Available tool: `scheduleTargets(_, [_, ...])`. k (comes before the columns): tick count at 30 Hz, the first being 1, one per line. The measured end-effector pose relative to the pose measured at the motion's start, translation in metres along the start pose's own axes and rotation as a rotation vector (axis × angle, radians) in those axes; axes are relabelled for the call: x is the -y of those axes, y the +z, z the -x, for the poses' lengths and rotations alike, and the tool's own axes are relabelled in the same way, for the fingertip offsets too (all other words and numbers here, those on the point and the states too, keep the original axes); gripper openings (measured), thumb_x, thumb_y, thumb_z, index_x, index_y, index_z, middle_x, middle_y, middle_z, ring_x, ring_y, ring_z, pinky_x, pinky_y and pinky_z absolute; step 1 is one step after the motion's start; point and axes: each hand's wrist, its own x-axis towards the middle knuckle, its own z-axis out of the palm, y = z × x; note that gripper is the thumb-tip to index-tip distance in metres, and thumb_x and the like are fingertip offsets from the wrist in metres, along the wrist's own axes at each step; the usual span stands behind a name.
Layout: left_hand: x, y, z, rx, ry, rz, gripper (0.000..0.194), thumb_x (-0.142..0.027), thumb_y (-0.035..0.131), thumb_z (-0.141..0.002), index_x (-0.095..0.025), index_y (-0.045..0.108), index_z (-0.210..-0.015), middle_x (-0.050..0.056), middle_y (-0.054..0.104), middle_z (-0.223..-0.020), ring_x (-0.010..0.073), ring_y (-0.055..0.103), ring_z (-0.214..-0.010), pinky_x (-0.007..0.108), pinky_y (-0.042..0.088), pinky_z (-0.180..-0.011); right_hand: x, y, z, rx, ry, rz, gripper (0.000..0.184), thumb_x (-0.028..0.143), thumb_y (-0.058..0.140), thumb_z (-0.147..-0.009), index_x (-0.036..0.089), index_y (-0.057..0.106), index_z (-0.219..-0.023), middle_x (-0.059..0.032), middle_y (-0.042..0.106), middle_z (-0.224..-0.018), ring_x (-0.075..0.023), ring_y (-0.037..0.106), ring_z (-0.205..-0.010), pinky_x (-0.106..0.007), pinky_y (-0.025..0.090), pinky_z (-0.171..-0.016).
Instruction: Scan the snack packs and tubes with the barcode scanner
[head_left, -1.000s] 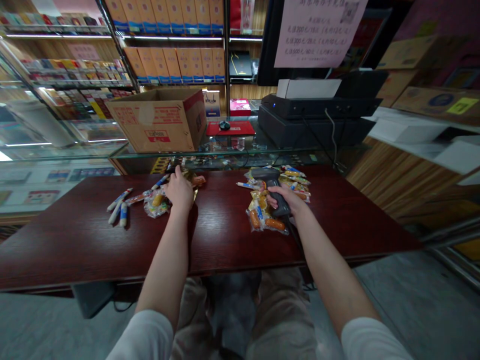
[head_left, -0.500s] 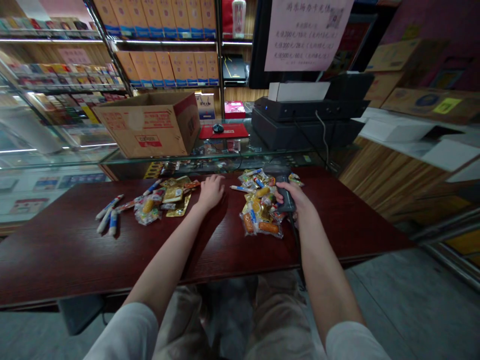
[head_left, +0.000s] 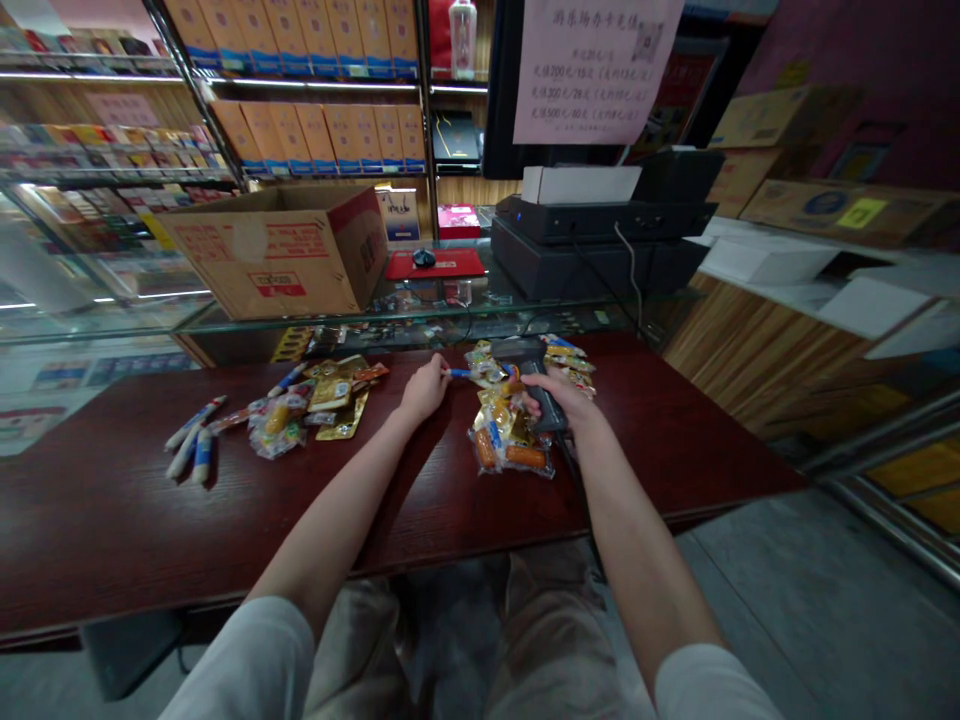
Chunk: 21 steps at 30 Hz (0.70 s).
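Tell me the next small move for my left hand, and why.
Probably bring the blue-and-white wrapped stick in your left hand up to the black handheld scanner in your right hand. The stick is already pinched and points toward the scanner, across the heap of clear sausage packets, so a short reach should do.

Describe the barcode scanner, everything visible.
The barcode scanner is a dark grey pistol-style handheld, matte plastic by its look. The right hand wraps its grip, and its head points away from the person, level with the far end of the snack packets beside it, over the dark red table. A black cable runs from the grip's lower end toward the table's near edge.
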Motion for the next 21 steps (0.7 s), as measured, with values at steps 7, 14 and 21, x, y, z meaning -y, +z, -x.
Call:
scheduleTargets(7, [0.023,-0.02,0.031,-0.221,-0.066,0.218,0.009,-0.024,0.055,-0.091,-0.02,0.052,-0.098,0.008,0.07,-0.093,0.023,0.068,-0.086,0.032,0.049,-0.077,-0.008,0.025,-0.003,0.096,0.005,-0.005,0.035,0.035,0.075,-0.072,0.019,0.054,-0.095,0.0077,0.051,-0.048,-0.0092,0.044,-0.038,-0.021,0.034,-0.037])
scheduleTargets(14, [0.026,-0.023,0.038,-0.304,-0.076,0.422,0.013,-0.025,0.06,-0.084,-0.022,0.047,-0.086,0.001,0.067,-0.08,0.0181,0.064,-0.074,0.029,0.047,-0.072,-0.01,0.033,-0.002,0.159,-0.014,-0.007,0.032,0.036,0.073,-0.075,0.018,0.056,-0.095,0.0071,0.051,-0.05,-0.0086,0.043,-0.038,-0.021,0.035,-0.037])
scheduleTargets(21, [0.029,-0.019,0.035,-0.257,-0.06,0.603,0.01,-0.022,0.055,-0.086,-0.022,0.046,-0.09,0.005,0.072,-0.09,0.0193,0.07,-0.089,0.031,0.051,-0.081,-0.009,0.036,-0.003,0.17,-0.018,0.034,0.03,0.04,0.07,-0.076,0.019,0.055,-0.091,0.0066,0.05,-0.045,-0.009,0.041,-0.037,-0.02,0.034,-0.036])
